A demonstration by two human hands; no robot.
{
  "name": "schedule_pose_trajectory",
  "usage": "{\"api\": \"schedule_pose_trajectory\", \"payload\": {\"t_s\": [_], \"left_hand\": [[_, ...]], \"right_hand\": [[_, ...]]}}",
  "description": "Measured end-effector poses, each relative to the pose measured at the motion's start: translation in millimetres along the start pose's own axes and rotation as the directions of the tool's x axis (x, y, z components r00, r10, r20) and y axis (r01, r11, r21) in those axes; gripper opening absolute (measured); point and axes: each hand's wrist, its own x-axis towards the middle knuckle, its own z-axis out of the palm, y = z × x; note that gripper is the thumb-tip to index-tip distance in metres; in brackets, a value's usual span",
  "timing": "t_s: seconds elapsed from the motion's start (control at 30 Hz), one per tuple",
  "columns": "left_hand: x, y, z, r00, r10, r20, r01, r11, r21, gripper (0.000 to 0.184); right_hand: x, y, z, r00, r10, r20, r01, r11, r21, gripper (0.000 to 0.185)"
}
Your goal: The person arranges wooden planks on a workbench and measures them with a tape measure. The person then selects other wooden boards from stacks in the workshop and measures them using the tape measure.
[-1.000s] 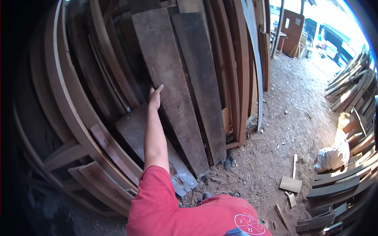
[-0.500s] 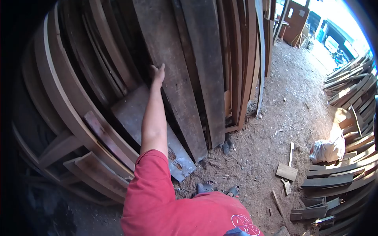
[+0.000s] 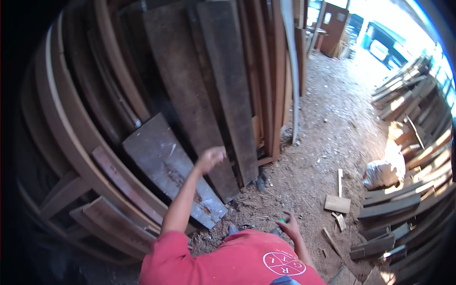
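My left hand (image 3: 210,160) is in front of the lower part of a wide dark plank (image 3: 183,76) that leans upright against the stack. Motion blurs its fingers, and I cannot tell whether it touches the plank. Beside it on the left, a shorter grey-brown board (image 3: 156,147) leans at a slant, with worn, pale patches near its lower end. Low in front of my shirt, my right hand (image 3: 292,229) has its fingers bent around a small green thing (image 3: 283,220), mostly hidden and too small to name.
Another dark plank (image 3: 230,85) and reddish wooden frames (image 3: 275,95) stand to the right. Wood scraps (image 3: 337,204) lie on the dusty ground. Along the right side are a pile of boards (image 3: 394,209) and a white sack (image 3: 382,173). Curved-looking timbers (image 3: 90,128) fill the left.
My left hand has left the upper edge of the wide plank and come down toward me. My right hand has come into view with the green thing. The view has shifted slightly.
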Motion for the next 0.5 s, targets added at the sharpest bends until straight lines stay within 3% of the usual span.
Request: {"api": "schedule_pose_trajectory", "payload": {"t_s": [0.03, 0.07, 0.1, 0.13, 0.17, 0.23, 0.27, 0.43, 0.5], "left_hand": [[-13.0, -26.1, 31.6, 0.99, 0.028, 0.139, -0.033, 0.999, 0.031, 0.041], [-33.9, -27.9, 64.3, 0.959, -0.129, 0.252, 0.116, 0.991, 0.066, 0.043], [-51.3, -34.2, 90.9, 0.927, -0.115, 0.358, 0.065, 0.987, 0.148, 0.044], [-65.2, -36.4, 113.7, 0.89, -0.155, 0.428, 0.13, 0.988, 0.086, 0.044], [-76.9, -34.5, 131.9, 0.849, -0.191, 0.493, 0.204, 0.979, 0.03, 0.044], [-94.4, -14.9, 152.0, 0.832, -0.219, 0.509, 0.228, 0.973, 0.045, 0.045], [-98.2, -20.0, 157.9, 0.869, -0.219, 0.444, 0.286, 0.954, -0.089, 0.043], [-90.4, -29.2, 147.9, 0.888, -0.239, 0.393, 0.29, 0.954, -0.073, 0.037], [-83.1, -24.1, 140.5, 0.897, -0.186, 0.402, 0.21, 0.978, -0.015, 0.032]], "right_hand": [[6.0, -35.0, 2.3, 0.993, -0.047, 0.104, 0.052, 0.998, -0.046, 0.08], [9.7, -66.6, 5.5, 0.973, -0.085, 0.214, 0.106, 0.99, -0.089, 0.083], [16.2, -83.3, 13.6, 0.943, -0.206, 0.262, 0.231, 0.971, -0.065, 0.084], [22.7, -97.3, 22.2, 0.891, -0.326, 0.314, 0.355, 0.934, -0.036, 0.086], [23.7, -115.6, 27.1, 0.898, -0.324, 0.3, 0.349, 0.936, -0.035, 0.086], [20.6, -148.3, 30.7, 0.829, -0.44, 0.347, 0.486, 0.872, -0.056, 0.089], [23.2, -151.4, 31.2, 0.831, -0.439, 0.342, 0.486, 0.872, -0.059, 0.089], [23.3, -164.0, 29.0, 0.846, -0.386, 0.368, 0.459, 0.878, -0.134, 0.092], [32.8, -149.7, 27.5, 0.855, -0.388, 0.344, 0.456, 0.879, -0.143, 0.084]]}}
